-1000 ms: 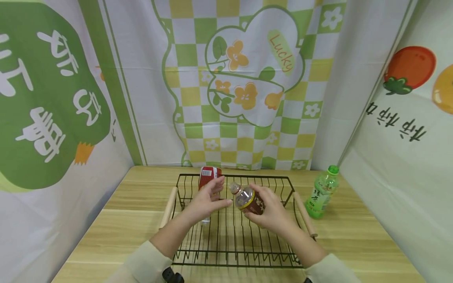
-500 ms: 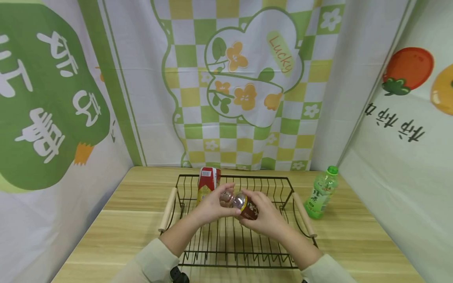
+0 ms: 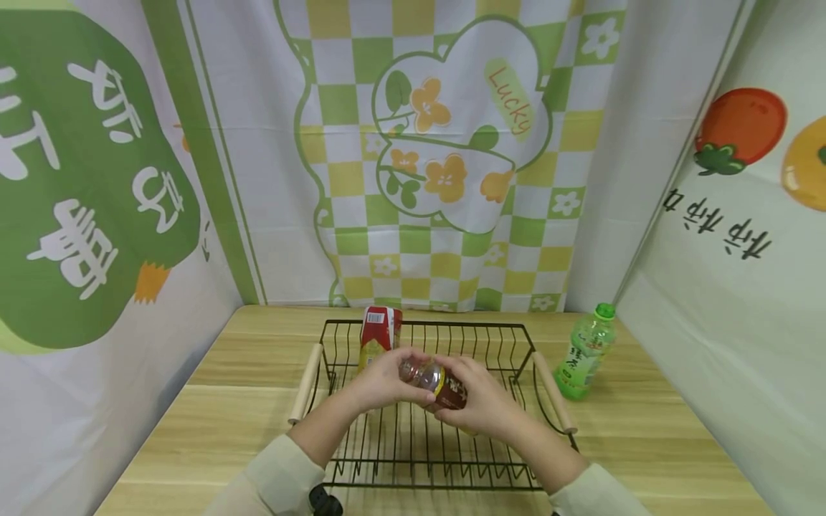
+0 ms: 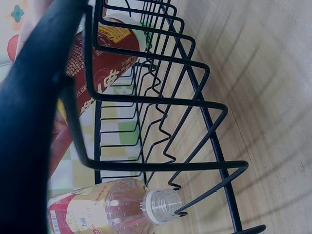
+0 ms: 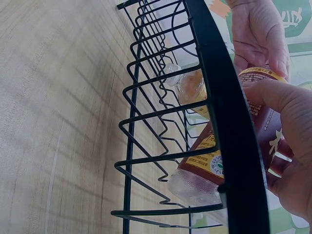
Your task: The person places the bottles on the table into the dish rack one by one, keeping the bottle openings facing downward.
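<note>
A plastic bottle (image 3: 449, 393) with a brown, yellow-edged label is held tilted over the black wire rack (image 3: 461, 325), its clear neck pointing left. My left hand (image 3: 382, 381) curls its fingers and thumb around the neck end. Around the labelled body, my right hand (image 3: 485, 401) keeps a grip. The right wrist view shows the bottle's clear base (image 5: 195, 187) low, behind the rack's wires. Another bottle (image 3: 379, 331), with a red and yellow label, stands upside down at the rack's left rear; its open, capless neck (image 4: 163, 204) points down in the left wrist view.
To the right of the rack, a green bottle (image 3: 584, 355) with a green cap stands on the wood-grain table (image 3: 652, 430). Wooden handles (image 3: 555, 393) flank the rack. Printed cloths (image 3: 445, 272) hang behind and at both sides.
My left hand, earlier apart with fingers spread, has come right and closed round the bottle's neck. My right hand has lowered the bottle slightly toward the rack.
</note>
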A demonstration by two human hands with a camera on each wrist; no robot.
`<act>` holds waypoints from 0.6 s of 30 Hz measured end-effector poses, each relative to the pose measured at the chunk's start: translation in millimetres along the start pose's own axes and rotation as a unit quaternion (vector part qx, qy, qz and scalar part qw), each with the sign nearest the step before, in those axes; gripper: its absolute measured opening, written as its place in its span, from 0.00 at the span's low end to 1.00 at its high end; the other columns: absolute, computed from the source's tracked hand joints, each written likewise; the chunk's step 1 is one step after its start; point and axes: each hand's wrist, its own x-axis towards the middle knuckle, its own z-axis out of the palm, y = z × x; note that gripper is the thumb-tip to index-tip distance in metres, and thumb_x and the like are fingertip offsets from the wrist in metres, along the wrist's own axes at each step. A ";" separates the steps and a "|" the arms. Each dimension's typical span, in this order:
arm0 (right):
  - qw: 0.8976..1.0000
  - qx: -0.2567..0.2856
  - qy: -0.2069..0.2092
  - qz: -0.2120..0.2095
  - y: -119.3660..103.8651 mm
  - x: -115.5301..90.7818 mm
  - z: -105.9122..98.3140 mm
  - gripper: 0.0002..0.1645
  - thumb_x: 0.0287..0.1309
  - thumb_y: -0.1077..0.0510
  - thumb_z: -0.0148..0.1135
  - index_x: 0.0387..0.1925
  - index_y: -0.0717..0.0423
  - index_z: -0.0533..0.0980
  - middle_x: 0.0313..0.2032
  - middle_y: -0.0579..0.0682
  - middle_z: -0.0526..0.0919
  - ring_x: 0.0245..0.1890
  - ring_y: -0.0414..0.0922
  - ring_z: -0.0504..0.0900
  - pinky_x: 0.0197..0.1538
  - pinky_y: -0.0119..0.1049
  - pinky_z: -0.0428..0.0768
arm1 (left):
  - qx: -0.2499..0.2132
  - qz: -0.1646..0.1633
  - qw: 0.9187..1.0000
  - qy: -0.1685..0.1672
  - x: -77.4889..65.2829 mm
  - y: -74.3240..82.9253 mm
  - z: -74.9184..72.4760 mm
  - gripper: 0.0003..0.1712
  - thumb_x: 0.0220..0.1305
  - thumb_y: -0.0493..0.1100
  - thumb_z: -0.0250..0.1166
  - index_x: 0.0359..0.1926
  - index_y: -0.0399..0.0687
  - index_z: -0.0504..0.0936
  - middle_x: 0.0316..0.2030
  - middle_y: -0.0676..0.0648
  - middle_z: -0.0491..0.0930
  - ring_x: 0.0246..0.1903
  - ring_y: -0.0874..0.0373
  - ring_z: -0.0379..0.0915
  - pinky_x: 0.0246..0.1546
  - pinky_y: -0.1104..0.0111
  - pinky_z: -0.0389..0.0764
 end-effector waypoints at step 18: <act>0.999 0.007 0.032 0.020 -2.4 1.4 -5.3 0.50 0.47 0.54 0.77 0.71 0.47 0.63 0.63 0.57 0.71 0.60 0.56 0.74 0.57 0.56 0.78 | -0.002 0.000 0.999 0.036 -2.1 -4.1 0.6 0.37 0.52 0.45 0.77 0.62 0.44 0.72 0.56 0.40 0.77 0.48 0.49 0.79 0.43 0.61 0.84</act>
